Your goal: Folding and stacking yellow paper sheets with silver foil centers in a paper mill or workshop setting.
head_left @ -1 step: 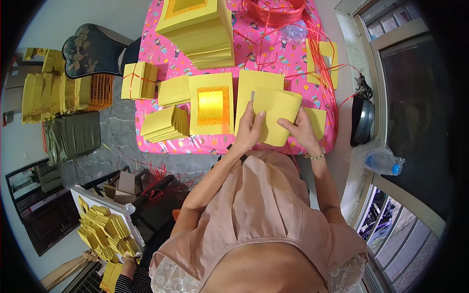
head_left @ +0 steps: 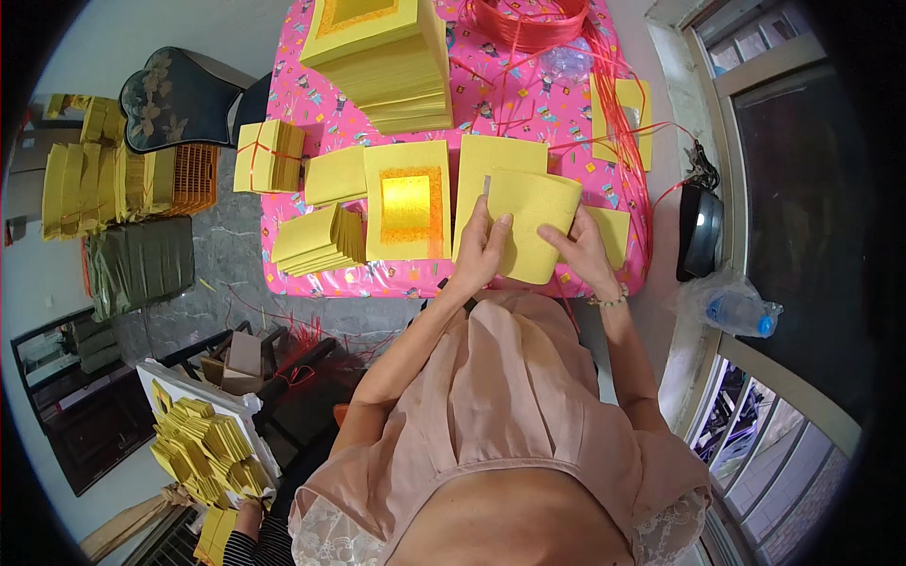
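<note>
A yellow paper sheet, folded over, is held upright between my two hands at the table's near edge. My left hand grips its left side, with the thumb on the near face. On the right side, my right hand pinches the paper in the same way. A flat yellow sheet lies just behind it. To the left rests a yellow sheet with a gold foil square and orange border. Beyond that is a fanned pile of folded yellow papers.
A tall stack of yellow paper and red plastic string sit on the pink patterned table cover. A tied bundle stands at the left edge. A dark chair is beyond. At lower left, another person's hand touches yellow papers.
</note>
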The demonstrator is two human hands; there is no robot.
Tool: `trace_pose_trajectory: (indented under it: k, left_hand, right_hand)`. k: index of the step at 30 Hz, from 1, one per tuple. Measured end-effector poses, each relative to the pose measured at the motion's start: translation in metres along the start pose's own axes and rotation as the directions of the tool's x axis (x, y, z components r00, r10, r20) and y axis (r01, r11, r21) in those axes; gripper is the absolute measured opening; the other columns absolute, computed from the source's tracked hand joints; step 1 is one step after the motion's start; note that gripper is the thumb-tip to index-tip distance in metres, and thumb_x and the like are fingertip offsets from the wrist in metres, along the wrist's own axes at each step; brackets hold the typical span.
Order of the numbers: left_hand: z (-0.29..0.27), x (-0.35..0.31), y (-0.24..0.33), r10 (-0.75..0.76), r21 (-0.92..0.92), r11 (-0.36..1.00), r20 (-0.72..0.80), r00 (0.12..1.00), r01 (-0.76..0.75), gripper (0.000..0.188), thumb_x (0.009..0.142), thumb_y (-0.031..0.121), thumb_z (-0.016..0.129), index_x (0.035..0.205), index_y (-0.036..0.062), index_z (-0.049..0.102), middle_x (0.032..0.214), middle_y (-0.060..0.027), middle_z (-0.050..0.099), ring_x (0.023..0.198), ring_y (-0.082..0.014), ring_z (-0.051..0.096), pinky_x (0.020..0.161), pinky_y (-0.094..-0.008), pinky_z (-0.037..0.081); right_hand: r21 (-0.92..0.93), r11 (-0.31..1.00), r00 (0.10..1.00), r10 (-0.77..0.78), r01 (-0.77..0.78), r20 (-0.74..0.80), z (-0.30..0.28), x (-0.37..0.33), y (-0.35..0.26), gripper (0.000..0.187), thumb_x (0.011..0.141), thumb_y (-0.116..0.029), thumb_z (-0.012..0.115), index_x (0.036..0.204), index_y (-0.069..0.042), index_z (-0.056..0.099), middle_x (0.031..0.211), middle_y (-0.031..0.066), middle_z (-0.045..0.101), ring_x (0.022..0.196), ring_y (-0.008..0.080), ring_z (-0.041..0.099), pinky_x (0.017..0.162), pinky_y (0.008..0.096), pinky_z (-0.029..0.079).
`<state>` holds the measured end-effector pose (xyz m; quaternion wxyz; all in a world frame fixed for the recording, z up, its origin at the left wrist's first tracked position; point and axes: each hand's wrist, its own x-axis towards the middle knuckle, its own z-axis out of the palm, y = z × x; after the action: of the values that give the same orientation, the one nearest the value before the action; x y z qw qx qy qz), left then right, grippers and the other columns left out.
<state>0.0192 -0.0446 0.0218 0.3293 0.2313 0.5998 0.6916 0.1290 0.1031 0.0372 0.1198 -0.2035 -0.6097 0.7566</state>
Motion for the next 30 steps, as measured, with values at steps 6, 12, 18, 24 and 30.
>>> trace_pose_trajectory:
  k: [6,12,18,24,30]
  left_hand:
    - [0.002,0.001,0.004,-0.059,0.001,0.998,-0.083,0.995,0.06,0.029,0.099,0.008,0.048,0.127,-0.0012,0.045,0.103,-0.0076,0.059,0.092,-0.0115,0.055,0.081,-0.027,0.046]
    - [-0.012,0.002,-0.003,-0.12,-0.013,0.993,-0.011,0.993,0.12,0.03,0.098,0.01,0.052,0.126,-0.0011,0.047,0.103,-0.0068,0.06,0.095,-0.012,0.053,0.086,-0.0275,0.044]
    - [-0.018,-0.001,-0.011,-0.159,0.079,0.985,0.028,0.987,0.156,0.034,0.097,0.01,0.053,0.128,-0.0044,0.045,0.104,-0.0077,0.059,0.094,-0.0122,0.052,0.086,-0.0263,0.043]
    - [-0.029,-0.002,-0.014,-0.245,0.053,0.969,0.08,0.966,0.242,0.039,0.098,0.013,0.053,0.131,-0.0063,0.043,0.108,-0.0082,0.059,0.098,-0.0132,0.053,0.087,-0.0269,0.044]
    - [-0.02,-0.006,-0.004,-0.28,0.052,0.96,0.1,0.955,0.277,0.039,0.099,0.013,0.052,0.131,-0.0059,0.043,0.11,-0.0088,0.06,0.098,-0.0129,0.053,0.087,-0.0272,0.044]
  right_hand:
    - [0.043,0.995,0.992,0.091,-0.088,-0.086,-0.002,0.0,0.011,0.028,0.096,-0.013,0.063,0.119,0.002,0.059,0.106,0.0049,0.067,0.095,0.0086,0.062,0.084,0.0262,0.051]
    - [0.09,0.99,0.975,0.125,-0.109,-0.185,-0.001,0.002,0.007,0.028,0.098,-0.02,0.06,0.115,0.002,0.065,0.1,0.0025,0.068,0.088,0.0058,0.061,0.076,0.023,0.05]
    - [-0.021,0.987,0.966,0.152,-0.16,-0.211,-0.007,-0.007,0.012,0.03,0.097,-0.025,0.062,0.113,0.0,0.066,0.097,0.0018,0.069,0.083,0.0052,0.061,0.068,0.0217,0.05]
    - [-0.101,0.941,0.946,0.318,-0.323,-0.057,-0.005,-0.036,0.022,0.031,0.096,-0.028,0.063,0.109,0.0,0.066,0.094,0.0021,0.069,0.075,0.0047,0.061,0.06,0.02,0.049]
    - [-0.002,0.971,0.957,0.237,-0.241,-0.166,0.007,-0.052,0.025,0.03,0.097,-0.025,0.062,0.111,0.001,0.066,0.091,0.0027,0.069,0.077,0.0055,0.063,0.063,0.0215,0.053]
